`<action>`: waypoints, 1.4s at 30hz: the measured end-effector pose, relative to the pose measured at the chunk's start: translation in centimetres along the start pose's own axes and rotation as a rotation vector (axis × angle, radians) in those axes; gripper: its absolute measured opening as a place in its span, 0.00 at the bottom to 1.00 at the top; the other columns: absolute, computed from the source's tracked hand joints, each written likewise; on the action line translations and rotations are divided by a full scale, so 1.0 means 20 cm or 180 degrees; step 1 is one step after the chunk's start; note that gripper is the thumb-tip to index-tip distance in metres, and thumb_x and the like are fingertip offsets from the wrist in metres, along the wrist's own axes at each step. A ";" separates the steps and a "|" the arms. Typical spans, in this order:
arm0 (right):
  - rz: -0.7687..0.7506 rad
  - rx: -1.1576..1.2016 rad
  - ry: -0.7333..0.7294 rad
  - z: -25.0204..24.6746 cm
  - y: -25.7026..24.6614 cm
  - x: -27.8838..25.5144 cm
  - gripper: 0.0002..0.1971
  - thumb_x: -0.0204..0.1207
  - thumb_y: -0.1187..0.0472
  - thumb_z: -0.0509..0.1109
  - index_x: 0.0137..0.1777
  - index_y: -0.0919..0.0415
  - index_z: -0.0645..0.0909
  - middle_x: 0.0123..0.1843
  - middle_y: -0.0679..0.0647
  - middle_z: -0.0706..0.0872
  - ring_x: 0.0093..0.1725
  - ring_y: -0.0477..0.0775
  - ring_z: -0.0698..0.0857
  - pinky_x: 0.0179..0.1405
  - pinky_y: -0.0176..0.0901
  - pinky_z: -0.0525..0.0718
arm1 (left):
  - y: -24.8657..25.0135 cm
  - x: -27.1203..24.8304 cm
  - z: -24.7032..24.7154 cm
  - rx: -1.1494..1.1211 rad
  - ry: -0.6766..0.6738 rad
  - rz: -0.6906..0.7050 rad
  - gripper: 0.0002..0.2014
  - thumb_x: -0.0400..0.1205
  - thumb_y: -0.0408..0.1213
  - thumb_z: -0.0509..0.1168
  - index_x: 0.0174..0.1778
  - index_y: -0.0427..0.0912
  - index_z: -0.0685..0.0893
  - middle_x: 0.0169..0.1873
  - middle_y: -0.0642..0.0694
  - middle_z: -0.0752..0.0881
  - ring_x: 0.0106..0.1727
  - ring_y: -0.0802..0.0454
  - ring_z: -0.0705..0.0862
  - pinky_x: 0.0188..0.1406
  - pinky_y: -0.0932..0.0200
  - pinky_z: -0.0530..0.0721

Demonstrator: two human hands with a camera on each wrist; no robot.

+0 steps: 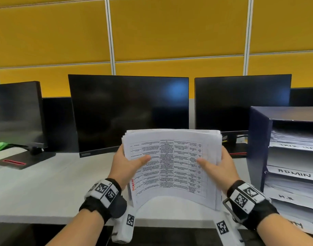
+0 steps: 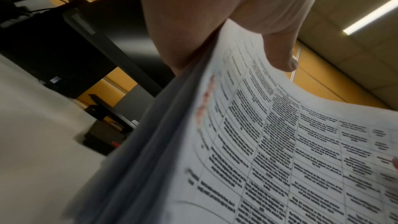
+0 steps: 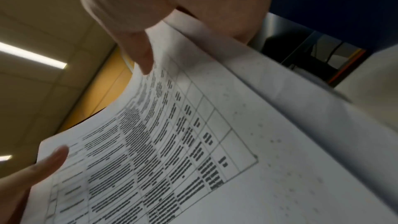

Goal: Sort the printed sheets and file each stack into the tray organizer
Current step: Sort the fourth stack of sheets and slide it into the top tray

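I hold a thick stack of printed sheets (image 1: 173, 166) upright above the desk, its top page a printed table with red lettering at its lower left. My left hand (image 1: 129, 164) grips the stack's left edge, thumb on the front page and fingers behind. My right hand (image 1: 216, 167) grips the right edge the same way. The sheets bow between the hands. In the left wrist view the stack (image 2: 269, 151) runs under my thumb (image 2: 280, 54); in the right wrist view the stack (image 3: 193, 142) lies beneath my thumb (image 3: 137, 54). The dark blue tray organizer (image 1: 258, 148) stands at the right.
The organizer's shelves carry paper piles behind handwritten labels, one reading ADMIN (image 1: 294, 173). Three dark monitors (image 1: 129, 112) line the back of the white desk (image 1: 45, 189). A monitor base with a red stripe (image 1: 15, 162) sits at the left. Yellow partition panels rise behind.
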State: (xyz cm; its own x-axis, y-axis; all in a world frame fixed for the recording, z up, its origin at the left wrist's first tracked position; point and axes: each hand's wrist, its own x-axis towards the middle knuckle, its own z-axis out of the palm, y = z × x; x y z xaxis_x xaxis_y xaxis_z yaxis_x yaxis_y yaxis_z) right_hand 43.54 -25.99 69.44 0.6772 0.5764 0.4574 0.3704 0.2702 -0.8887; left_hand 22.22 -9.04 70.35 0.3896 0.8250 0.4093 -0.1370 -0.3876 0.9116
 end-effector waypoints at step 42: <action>0.0377 -0.0398 -0.0204 0.02 0.02 -0.05 0.18 0.80 0.70 0.64 0.62 0.51 0.64 0.52 0.42 0.78 0.57 0.49 0.79 0.55 0.45 0.79 | -0.07 0.01 0.01 -0.0058 -0.0075 -0.0598 0.12 0.75 0.30 0.75 0.54 0.43 0.87 0.50 0.44 0.91 0.51 0.44 0.90 0.54 0.41 0.88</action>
State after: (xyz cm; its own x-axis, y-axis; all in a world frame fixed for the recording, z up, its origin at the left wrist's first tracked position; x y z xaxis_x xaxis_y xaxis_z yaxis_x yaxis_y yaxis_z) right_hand 42.65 -26.18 68.66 0.6803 0.6476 0.3433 0.3692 0.1018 -0.9238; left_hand 22.70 -8.41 69.21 0.4311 0.8722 0.2309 -0.0762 -0.2198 0.9726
